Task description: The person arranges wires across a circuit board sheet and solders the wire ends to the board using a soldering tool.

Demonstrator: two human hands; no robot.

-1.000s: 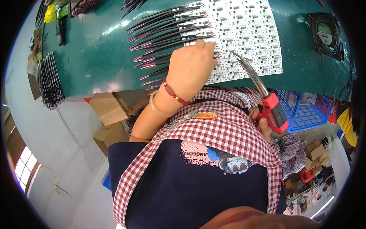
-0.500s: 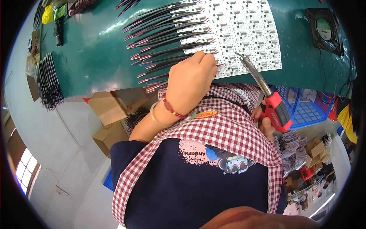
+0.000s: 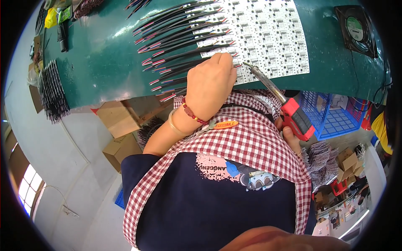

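My left hand (image 3: 210, 83) is closed in a pinch over the lower left part of a white circuit board panel (image 3: 272, 39). A thin black cable (image 3: 181, 66) runs under its fingers, and a bare wire end pokes out just past the fingertips; the grip itself is partly hidden. My right hand (image 3: 289, 134) is wrapped round the red and black handle of a soldering iron (image 3: 272, 88). The iron's tip is beside the left fingertips, over the panel; whether it touches is unclear. Several black cables with red, white and blue wire ends lie in a row along the panel's left side.
The green table (image 3: 96, 62) carries a square black fan (image 3: 356, 30) at the right. A cable bundle (image 3: 54, 92) hangs over its left edge. Below stand cardboard boxes (image 3: 117, 119) at the left and a blue plastic crate (image 3: 335, 117) at the right.
The soldering iron has moved left, bringing its tip close to my left fingertips. My right hand has shifted slightly left with it. My left hand has barely moved.
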